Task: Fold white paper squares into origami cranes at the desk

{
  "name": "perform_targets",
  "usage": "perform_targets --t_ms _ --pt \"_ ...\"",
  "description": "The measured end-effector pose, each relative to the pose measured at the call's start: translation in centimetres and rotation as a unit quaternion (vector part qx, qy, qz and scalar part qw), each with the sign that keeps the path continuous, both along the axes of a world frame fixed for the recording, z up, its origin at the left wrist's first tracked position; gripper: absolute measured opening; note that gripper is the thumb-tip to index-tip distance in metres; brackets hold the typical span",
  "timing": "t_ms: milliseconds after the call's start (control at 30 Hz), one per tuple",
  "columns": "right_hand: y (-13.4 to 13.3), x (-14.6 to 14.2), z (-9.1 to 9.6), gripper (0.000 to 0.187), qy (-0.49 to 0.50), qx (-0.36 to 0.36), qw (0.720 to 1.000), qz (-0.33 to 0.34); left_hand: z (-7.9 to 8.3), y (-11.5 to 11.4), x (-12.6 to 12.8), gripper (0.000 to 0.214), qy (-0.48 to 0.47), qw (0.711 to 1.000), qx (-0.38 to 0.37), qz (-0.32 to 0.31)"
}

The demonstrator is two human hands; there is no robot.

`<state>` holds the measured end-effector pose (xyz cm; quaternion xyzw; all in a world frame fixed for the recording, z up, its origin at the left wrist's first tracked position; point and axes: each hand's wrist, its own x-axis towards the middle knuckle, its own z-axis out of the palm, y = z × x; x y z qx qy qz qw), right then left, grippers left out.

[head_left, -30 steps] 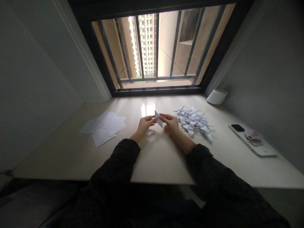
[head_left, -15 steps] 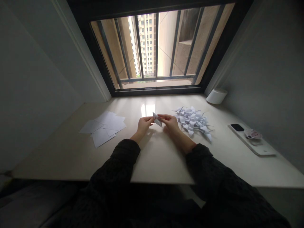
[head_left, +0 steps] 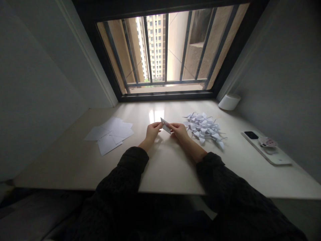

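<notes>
A small folded white paper piece (head_left: 165,126) is pinched between both hands just above the pale desk (head_left: 165,167). My left hand (head_left: 152,131) grips its left side with fingertips closed. My right hand (head_left: 180,130) holds its right end, fingers curled together. Both forearms wear dark knitted sleeves. To the right of my right hand lies a heap of folded white paper cranes (head_left: 204,129). Loose white paper sheets (head_left: 109,135) lie spread to the left of my left hand.
A white phone (head_left: 267,150) with a sticker lies at the desk's right side. A white round object (head_left: 229,101) stands in the back right corner. A barred window (head_left: 165,53) spans the back; grey walls close both sides.
The paper piece has been folded smaller and flatter between my fingertips; both hands stay in almost the same place.
</notes>
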<state>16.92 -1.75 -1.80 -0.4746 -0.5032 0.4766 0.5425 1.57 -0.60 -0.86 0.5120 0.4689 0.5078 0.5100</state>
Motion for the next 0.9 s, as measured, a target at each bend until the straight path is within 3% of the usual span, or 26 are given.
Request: perform_targets --t_ms 200,500,633,900 --pt "-0.1 0.0 -0.1 0.046 -0.003 -0.001 1.000 0.011 0.0 -0.1 -0.1 0.041 0.026 0.999 0.041 -0.013" --pt "-0.7 -0.9 0.5 0.048 -0.006 -0.035 0.999 0.039 -0.5 0.1 0.2 0.040 -0.001 1.000 0.029 0.012" --pt "-1.0 -0.7 0.7 0.048 -0.032 -0.053 0.997 0.038 0.0 -0.2 0.2 0.037 -0.027 1.000 0.003 0.000" --pt "-1.3 -0.7 1.4 0.048 -0.075 0.002 0.996 0.038 0.5 -0.5 0.3 0.037 -0.115 0.992 -0.054 -0.011"
